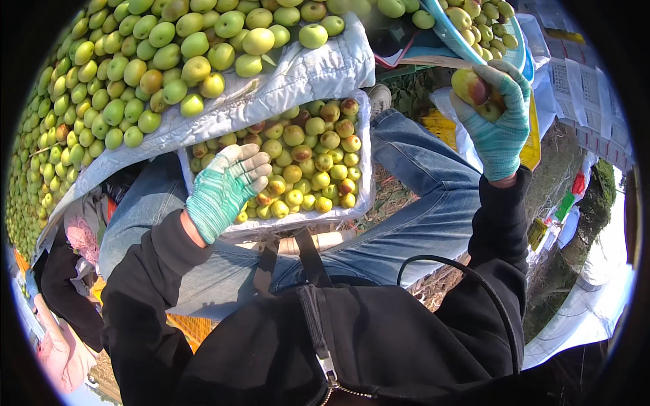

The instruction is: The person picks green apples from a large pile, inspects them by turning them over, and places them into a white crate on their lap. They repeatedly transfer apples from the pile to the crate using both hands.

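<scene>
My left hand [223, 193], in a teal and white knitted glove, is open with fingers stretched over the left part of a white-lined box [365, 152]. That box holds many green jujubes [293, 135] with reddish-brown patches, and it stands between my knees. Raised at the right, my right hand [500, 125] wears a matching glove and is curled around a few jujubes [468, 86]. One green jujube with a dark red side shows plainly; the others are partly hidden by the fingers. This hand is just below a light blue basket [448, 30] of jujubes.
A large heap of green jujubes [128, 81] lies on a pale quilted cloth [298, 76] at the far left. Yellow crates [531, 132] stand near my right hand. Another person's dark sleeve [64, 291] shows at the left. A black cable [467, 267] crosses my right side.
</scene>
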Tool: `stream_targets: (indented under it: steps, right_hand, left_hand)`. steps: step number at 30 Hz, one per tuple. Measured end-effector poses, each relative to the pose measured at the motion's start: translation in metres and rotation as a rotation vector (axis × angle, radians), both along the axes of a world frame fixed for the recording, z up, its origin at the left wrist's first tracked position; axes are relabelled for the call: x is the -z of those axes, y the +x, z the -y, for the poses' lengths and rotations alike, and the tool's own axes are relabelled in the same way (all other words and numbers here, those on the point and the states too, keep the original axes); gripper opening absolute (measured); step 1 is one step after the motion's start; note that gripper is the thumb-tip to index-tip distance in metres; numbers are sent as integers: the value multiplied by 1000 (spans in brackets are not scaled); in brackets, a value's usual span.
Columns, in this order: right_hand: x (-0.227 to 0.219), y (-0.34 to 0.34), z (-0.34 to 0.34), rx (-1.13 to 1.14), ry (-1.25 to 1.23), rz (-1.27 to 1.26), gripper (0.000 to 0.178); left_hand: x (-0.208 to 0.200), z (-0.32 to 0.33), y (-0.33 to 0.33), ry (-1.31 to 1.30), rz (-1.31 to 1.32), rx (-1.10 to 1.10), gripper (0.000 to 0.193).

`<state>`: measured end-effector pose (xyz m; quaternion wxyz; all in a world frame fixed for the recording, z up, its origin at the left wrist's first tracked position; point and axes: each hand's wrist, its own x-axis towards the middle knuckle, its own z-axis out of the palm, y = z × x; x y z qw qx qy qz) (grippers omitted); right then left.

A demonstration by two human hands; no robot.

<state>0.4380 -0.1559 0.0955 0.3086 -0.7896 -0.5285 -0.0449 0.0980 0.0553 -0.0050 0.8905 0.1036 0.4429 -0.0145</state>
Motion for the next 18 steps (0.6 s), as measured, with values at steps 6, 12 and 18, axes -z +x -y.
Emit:
stream_targets:
  steps: [6,12,18]
  right_hand:
    - [116,-170,-1,119,-519,-465,49]
    - [163,-210,-8,-150,-960,-225,45]
    - [159,-208,8,-81,-667,-412,52]
  left_hand:
    - [0,-27,-10,142,102,-86,41]
    - [-7,-25,-18,194,162,-101,40]
    - [-22,-33,-19,258,132,-143,41]
